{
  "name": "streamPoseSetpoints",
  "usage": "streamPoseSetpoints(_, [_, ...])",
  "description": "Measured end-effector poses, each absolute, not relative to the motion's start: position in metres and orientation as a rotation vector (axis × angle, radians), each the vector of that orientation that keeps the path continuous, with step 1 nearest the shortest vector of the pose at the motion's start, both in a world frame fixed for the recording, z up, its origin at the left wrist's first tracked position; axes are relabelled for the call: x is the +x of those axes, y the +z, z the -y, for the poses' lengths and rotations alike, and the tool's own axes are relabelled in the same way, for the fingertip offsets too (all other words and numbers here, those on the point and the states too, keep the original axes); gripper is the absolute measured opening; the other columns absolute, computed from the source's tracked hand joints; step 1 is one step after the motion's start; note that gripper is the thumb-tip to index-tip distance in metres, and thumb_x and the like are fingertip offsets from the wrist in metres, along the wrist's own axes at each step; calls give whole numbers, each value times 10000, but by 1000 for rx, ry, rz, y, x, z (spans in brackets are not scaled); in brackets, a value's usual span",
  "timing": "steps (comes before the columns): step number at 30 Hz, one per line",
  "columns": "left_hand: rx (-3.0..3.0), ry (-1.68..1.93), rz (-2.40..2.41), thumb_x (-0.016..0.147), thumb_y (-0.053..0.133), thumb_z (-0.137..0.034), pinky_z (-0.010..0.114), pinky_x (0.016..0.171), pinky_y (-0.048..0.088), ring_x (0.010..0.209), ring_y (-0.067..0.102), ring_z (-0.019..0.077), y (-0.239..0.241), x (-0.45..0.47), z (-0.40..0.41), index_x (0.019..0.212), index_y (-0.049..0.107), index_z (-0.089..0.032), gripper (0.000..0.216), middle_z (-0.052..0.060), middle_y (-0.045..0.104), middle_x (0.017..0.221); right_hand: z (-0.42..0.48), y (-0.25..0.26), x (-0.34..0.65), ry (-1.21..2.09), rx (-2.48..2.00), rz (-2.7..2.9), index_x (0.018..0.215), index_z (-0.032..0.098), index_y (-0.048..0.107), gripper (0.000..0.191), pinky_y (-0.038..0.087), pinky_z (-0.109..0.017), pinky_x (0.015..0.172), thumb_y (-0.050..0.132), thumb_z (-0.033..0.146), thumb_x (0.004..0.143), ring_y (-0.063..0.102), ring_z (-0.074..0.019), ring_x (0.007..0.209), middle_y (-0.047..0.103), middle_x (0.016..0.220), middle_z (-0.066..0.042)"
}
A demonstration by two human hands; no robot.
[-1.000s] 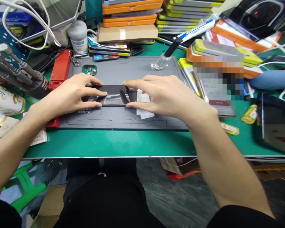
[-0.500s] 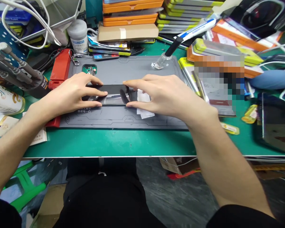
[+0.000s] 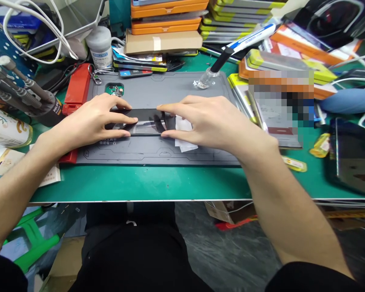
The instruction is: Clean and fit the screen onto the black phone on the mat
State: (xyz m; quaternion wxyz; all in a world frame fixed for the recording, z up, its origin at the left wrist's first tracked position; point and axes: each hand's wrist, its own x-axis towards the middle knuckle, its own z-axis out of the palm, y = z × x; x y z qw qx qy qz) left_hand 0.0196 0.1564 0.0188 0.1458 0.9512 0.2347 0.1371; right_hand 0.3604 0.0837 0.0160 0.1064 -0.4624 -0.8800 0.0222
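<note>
A gray mat (image 3: 170, 89) covered the middle of a green workbench (image 3: 158, 184)

The bench top was smooth and slightly glossy, with a pale strip (image 3: 146, 201) along its near edge. On the mat lay a flat black device (image 3: 143, 115) and, at its right end, a white tissue (image 3: 185, 142). A clear bottle (image 3: 205, 79) with a black cap stood toward the mat's far right corner. A long red object (image 3: 77, 84) ran along the mat's left edge. Well to the right lay a dark phone (image 3: 354, 156), with a small yellow packet (image 3: 320, 145) just beside it.
</note>
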Motion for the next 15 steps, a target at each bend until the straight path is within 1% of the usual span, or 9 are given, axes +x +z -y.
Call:
streamPoseSetpoints(3, [2737, 402, -676, 1100, 624, -742, 594, 1241, 546, 1374, 699, 364, 18, 19, -156, 1419, 857, -393, 527, 128, 736, 1548, -84, 15, 361, 68, -1359, 2594, 1643, 288, 672, 585, 574, -476, 908, 648, 544, 1117, 764, -406, 1177, 830, 1296, -159])
streamPoseSetpoints(8, [2748, 402, -676, 1099, 627, -740, 587, 1239, 551, 1371, 702, 360, 18, 19, -157, 1426, 852, -400, 523, 124, 737, 1545, -84, 16, 360, 75, -1373, 2595, 1630, 291, 684, 567, 576, -472, 926, 649, 537, 1120, 759, -400, 1209, 831, 1314, -153])
streamPoseSetpoints(15, [2722, 408, -680, 1087, 644, -743, 595, 1250, 545, 1366, 701, 363, 19, 20, -157, 1406, 862, -407, 512, 120, 740, 1540, -84, 15, 361, 53, -1352, 2596, 1635, 272, 687, 580, 580, -472, 912, 628, 540, 1124, 760, -395, 1183, 831, 1303, -163])
